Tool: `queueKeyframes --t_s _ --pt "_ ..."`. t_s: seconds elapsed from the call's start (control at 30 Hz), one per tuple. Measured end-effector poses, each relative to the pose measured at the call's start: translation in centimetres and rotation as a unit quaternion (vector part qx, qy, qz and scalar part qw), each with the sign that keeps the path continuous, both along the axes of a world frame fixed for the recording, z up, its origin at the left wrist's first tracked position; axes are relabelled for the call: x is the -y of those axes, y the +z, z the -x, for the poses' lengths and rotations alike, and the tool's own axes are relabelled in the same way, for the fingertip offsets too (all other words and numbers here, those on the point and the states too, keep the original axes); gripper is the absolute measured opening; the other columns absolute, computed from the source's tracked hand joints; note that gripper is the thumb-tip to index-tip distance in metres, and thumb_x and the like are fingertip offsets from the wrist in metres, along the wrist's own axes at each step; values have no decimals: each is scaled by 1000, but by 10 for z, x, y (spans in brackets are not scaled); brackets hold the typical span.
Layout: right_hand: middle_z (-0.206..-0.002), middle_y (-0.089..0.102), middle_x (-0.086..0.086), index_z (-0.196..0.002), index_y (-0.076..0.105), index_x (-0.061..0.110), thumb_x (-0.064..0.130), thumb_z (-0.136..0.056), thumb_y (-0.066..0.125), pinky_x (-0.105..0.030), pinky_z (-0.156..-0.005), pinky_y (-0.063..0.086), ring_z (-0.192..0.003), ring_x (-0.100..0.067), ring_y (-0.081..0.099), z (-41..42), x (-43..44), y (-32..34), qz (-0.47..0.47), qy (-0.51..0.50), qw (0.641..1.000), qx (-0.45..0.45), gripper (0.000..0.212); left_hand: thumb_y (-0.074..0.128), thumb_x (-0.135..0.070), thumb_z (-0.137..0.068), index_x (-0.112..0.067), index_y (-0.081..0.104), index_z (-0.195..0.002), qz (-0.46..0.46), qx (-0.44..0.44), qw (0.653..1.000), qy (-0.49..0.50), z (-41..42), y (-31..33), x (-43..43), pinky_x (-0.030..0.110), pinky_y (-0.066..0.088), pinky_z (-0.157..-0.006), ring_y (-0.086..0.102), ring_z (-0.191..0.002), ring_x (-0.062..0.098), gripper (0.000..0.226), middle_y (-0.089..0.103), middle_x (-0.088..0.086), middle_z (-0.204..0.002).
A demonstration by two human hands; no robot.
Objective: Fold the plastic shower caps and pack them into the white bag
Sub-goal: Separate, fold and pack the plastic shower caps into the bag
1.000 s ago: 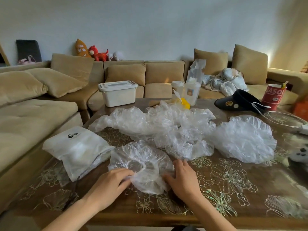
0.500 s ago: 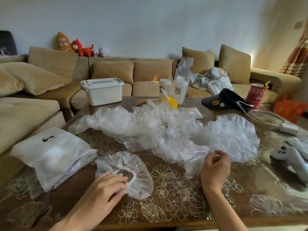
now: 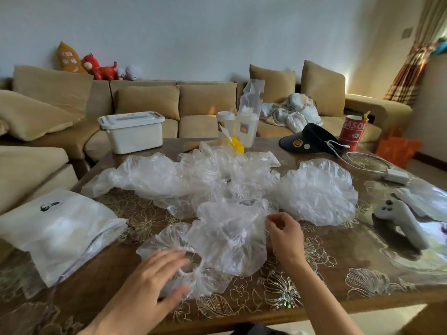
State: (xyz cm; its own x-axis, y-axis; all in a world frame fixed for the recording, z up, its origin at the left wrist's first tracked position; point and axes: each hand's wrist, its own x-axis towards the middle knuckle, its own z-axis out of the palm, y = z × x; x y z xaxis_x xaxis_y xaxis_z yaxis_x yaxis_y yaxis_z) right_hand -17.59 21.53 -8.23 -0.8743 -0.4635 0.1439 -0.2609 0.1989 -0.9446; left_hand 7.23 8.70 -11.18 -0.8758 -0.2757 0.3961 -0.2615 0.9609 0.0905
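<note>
1. Head view looks down over a floral-patterned table (image 3: pixel 338 267), with a tan sofa (image 3: pixel 150 102) behind it from 9 to 2 o'clock.
2. At 6 o'clock, the left hand (image 3: pixel 154 274) lies flat with its fingers straight and spread, pressing on the near shower cap (image 3: pixel 164 238). The hand is blurred.
3. At 5 o'clock, the right hand (image 3: pixel 285 235) has its thumb and fingers curled together, pinching the right edge of the second shower cap (image 3: pixel 229 240).
4. That second cap lies crumpled at the table's centre, and its lower part overlaps the near cap.
5. A loose pile of shower caps (image 3: pixel 188 175) stretches across the table from 10 to 12 o'clock, just beyond both hands.
6. 1 spread cap (image 3: pixel 319 192) lies flat at 2 o'clock, touching the pile.
7. The white bag (image 3: pixel 55 230) lies on the table's left edge at 9 o'clock, apart from the near cap.
8. Along the far edge stand a white lidded box (image 3: pixel 133 131) at 11 o'clock, a black visor (image 3: pixel 312 139) and a red cup (image 3: pixel 353 131) at 1 o'clock.
9. A white game controller (image 3: pixel 401 221) rests at 3 o'clock.
</note>
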Motion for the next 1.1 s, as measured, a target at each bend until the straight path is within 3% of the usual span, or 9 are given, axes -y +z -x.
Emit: queueKeyframes --t_s 0.17,0.27,0.37,0.43,0.57,0.67,0.87,1.0,1.1 --pt "-84 63 -12 -95 57 4 3 -93 49 -38 -65 54 -72 -30 62 36 8 35 4 -81 997 -18 9 29 -77 -84 -20 41 -138 132 110 984 -35 -8 -22 15 32 1 -118 4 -146 15 80 31 1 -150" --pt "-120 53 -23 -124 46 -2 1 -93 43 -39 -80 51 -94 -33 60 62 5 51 -43 -140 989 15 32 31 -75 -85 -16 40 -138 120 52 990 -55 -8 -19 18 33 3 -118 8 -145 13 80 37 2 -145" --pt "-139 35 -18 -137 36 3 -6 -89 40 -31 -82 41 -105 -28 52 38 -1 59 -80 -157 976 -131 48 37 -74 -83 -15 42 -137 93 19 995 -39 -10 -14 22 34 6 -117 12 -144 10 79 38 2 -146" --pt "-132 44 -11 -131 43 8 -9 -87 41 -24 -84 43 -101 -16 50 -1 -2 50 -73 -94 964 -240 47 36 -72 -86 -16 44 -136 75 27 997 -23 -14 -15 26 33 7 -117 18 -143 10 75 42 1 -145" --pt "-135 46 0 -131 45 17 6 -94 44 -20 -99 39 -114 -9 47 -71 13 8 -161 204 933 -248 39 21 -53 -99 -19 60 -123 48 14 998 -24 -18 -12 23 27 6 -117 41 -127 8 58 58 -1 -131" --pt "-144 35 -1 -142 33 20 27 -97 43 -32 -109 26 -130 -20 34 -83 31 -13 -266 194 910 -251 47 16 -44 -102 -23 69 -111 25 1 999 -29 -20 -12 25 24 11 -116 46 -121 7 57 63 -3 -123" --pt "-110 54 3 -91 48 22 30 -95 49 -25 -89 34 -97 -13 43 -68 28 -31 -237 118 924 -277 9 8 -40 -102 -23 74 -103 57 -18 998 -10 -36 -9 24 16 16 -112 64 -100 3 68 70 -10 -108" --pt "-103 59 3 -96 55 19 20 -95 51 -24 -83 38 -96 -15 50 -68 30 -29 -143 82 947 -275 4 17 -32 -103 -19 76 -87 115 -57 992 -21 -36 -7 13 24 43 -86 68 -69 5 63 72 -9 -79" --pt "-108 59 13 -112 55 24 39 -93 47 -21 -89 42 -100 -1 52 -86 15 -14 -62 225 938 -257 25 60 -19 -85 -20 70 -72 135 -39 990 -3 -22 0 -1 20 44 -58 60 -54 9 16 61 -9 -61"
